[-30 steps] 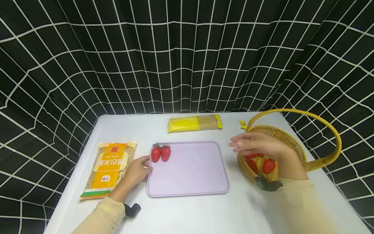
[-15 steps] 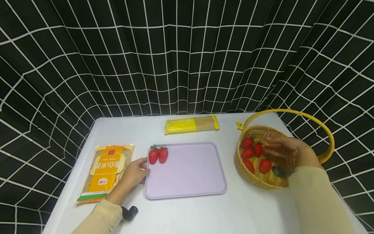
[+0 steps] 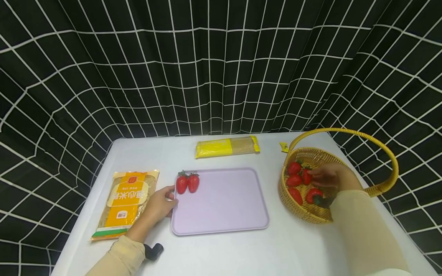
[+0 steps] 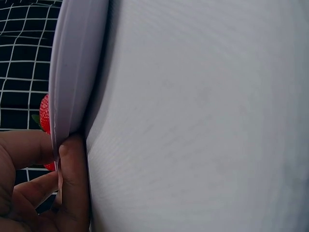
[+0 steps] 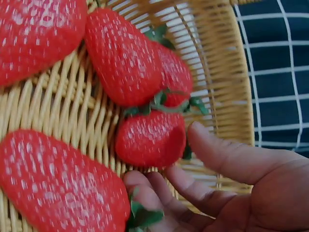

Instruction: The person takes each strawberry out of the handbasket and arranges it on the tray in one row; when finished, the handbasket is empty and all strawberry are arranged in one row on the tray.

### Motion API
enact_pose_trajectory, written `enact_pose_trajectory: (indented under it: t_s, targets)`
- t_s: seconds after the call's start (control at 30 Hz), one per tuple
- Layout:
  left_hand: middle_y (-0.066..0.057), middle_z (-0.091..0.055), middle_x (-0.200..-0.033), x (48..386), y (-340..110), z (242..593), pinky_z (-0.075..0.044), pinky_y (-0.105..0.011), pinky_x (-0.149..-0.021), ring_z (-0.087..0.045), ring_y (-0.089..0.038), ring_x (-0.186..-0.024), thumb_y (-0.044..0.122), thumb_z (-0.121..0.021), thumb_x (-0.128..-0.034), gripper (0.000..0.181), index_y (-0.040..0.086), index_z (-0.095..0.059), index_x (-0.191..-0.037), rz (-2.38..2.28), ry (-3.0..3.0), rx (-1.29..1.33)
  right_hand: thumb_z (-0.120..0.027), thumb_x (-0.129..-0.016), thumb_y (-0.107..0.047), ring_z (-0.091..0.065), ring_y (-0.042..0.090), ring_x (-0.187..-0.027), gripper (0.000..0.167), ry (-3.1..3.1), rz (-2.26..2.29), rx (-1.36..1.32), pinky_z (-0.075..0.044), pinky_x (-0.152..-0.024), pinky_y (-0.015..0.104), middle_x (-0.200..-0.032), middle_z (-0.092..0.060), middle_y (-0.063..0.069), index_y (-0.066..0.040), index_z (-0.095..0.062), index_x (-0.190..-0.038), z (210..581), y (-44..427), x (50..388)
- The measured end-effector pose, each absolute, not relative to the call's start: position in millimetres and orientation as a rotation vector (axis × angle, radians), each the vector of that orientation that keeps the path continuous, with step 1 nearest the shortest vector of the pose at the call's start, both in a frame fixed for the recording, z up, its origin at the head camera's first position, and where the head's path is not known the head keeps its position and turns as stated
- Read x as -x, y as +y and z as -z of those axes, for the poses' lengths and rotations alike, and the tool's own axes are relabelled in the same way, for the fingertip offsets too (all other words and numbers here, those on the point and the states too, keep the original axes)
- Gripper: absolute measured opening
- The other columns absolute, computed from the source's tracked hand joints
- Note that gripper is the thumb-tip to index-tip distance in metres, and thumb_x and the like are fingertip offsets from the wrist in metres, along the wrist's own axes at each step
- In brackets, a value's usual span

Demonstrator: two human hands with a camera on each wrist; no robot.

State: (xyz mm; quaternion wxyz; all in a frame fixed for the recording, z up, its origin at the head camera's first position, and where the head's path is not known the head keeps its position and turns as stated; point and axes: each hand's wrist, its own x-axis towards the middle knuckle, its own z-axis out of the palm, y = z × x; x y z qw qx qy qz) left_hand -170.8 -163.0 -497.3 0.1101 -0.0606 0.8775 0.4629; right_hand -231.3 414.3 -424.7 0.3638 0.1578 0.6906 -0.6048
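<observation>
At the left edge of the pale purple tray [image 3: 221, 207], my left hand [image 3: 160, 205] pinches the rim between thumb and fingers. The left wrist view shows one finger [image 4: 75, 179] under the tray's rim [image 4: 77, 72]. Two strawberries [image 3: 187, 183] lie side by side in the tray's far left corner. My right hand [image 3: 326, 174] reaches into the wicker basket [image 3: 304, 216], beside a strawberry [image 5: 150, 139]. Thumb and fingers stand spread around that strawberry's near side, not plainly closed on it. Several other strawberries [image 5: 63, 179] lie around it in the basket.
The basket's tall arched handle [image 3: 383, 143] rises over its right side. A yellow noodle packet [image 3: 228, 147] lies behind the tray, and an orange rice noodle bag [image 3: 127, 203] lies to the left. A small yellow wrapper [image 3: 284, 147] sits near the basket.
My right hand has moved from above the basket's left side to its right, then down and left to a strawberry inside. The left hand keeps hold of the tray.
</observation>
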Motion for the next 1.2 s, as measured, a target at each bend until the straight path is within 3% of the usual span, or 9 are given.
enact_pose_trajectory:
  t_s: [0.17, 0.43, 0.57, 0.67, 0.83, 0.97, 1.07, 1.2]
  targets:
    - [-0.011, -0.057, -0.103, 171, -161, 499, -0.057, -0.029, -0.052, -0.062, -0.018, -0.06, 0.008, -0.066, -0.088, 0.057, 0.005, -0.048, -0.142, -1.35, 2.574, 0.183, -0.054, -0.099, -0.012, -0.066, 0.015, -0.083, 0.017, 2.04, 1.389, -0.475, -0.056, -0.083, 0.03, -0.088, -0.069, 0.003, -0.003, -0.068, -0.096, 420, 399, 229]
    - [-0.01, -0.057, -0.102, 172, -158, 498, -0.057, -0.029, -0.052, -0.061, -0.018, -0.061, 0.008, -0.067, -0.0878, 0.056, 0.006, -0.049, -0.141, -1.34, 2.581, 0.178, -0.052, -0.098, -0.019, -0.064, 0.022, -0.096, 0.024, 2.094, 1.359, -0.56, -0.045, -0.095, 0.043, -0.1, -0.072, 0.006, -0.006, -0.071, -0.103, 413, 391, 217]
    - [-0.01, -0.056, -0.101, 171, -158, 497, -0.057, -0.029, -0.052, -0.061, -0.018, -0.06, 0.008, -0.067, -0.0878, 0.056, 0.005, -0.049, -0.141, -1.345, 2.576, 0.178, -0.052, -0.098, -0.024, -0.06, 0.027, -0.105, 0.03, 2.093, 1.376, -0.584, -0.042, -0.101, 0.049, -0.107, -0.07, 0.01, -0.003, -0.068, -0.113, 413, 393, 213]
    - [-0.01, -0.056, -0.101, 171, -159, 497, -0.057, -0.029, -0.052, -0.061, -0.018, -0.061, 0.008, -0.067, -0.0882, 0.056, 0.005, -0.049, -0.141, -1.337, 2.576, 0.18, -0.051, -0.099, -0.023, -0.062, 0.026, -0.103, 0.032, 2.113, 1.343, -0.525, -0.046, -0.097, 0.046, -0.107, -0.069, 0.011, 0.002, -0.064, -0.116, 415, 396, 215]
    - [-0.01, -0.056, -0.101, 171, -159, 499, -0.057, -0.029, -0.052, -0.061, -0.018, -0.061, 0.008, -0.067, -0.0882, 0.056, 0.005, -0.049, -0.141, -1.331, 2.578, 0.186, -0.05, -0.099, -0.012, -0.065, 0.016, -0.087, 0.018, 2.09, 1.338, -0.33, -0.055, -0.087, 0.034, -0.091, -0.066, 0.006, 0.002, -0.061, -0.099, 412, 402, 220]
    - [-0.01, -0.057, -0.101, 171, -160, 500, -0.057, -0.029, -0.052, -0.061, -0.018, -0.061, 0.008, -0.067, -0.088, 0.056, 0.005, -0.049, -0.141, -1.337, 2.573, 0.185, -0.055, -0.098, -0.013, -0.064, 0.016, -0.092, 0.022, 2.11, 1.3, -0.24, -0.052, -0.094, 0.037, -0.096, -0.066, 0.006, 0.007, -0.059, -0.106, 383, 393, 205]
    - [-0.01, -0.057, -0.102, 171, -161, 498, -0.057, -0.029, -0.053, -0.061, -0.018, -0.062, 0.009, -0.067, -0.0882, 0.056, 0.005, -0.048, -0.142, -1.329, 2.58, 0.186, -0.06, -0.097, -0.015, -0.06, 0.018, -0.09, 0.023, 2.172, 1.217, -0.173, -0.053, -0.092, 0.039, -0.096, -0.061, 0.006, 0.006, -0.052, -0.102, 355, 375, 192]
    - [-0.01, -0.057, -0.101, 171, -162, 496, -0.057, -0.028, -0.054, -0.06, -0.018, -0.062, 0.009, -0.067, -0.0883, 0.056, 0.006, -0.049, -0.141, -1.316, 2.589, 0.191, -0.063, -0.096, -0.019, -0.058, 0.023, -0.093, 0.033, 2.256, 1.151, -0.013, -0.055, -0.089, 0.04, -0.101, -0.052, 0.012, 0.006, -0.044, -0.106, 331, 339, 174]
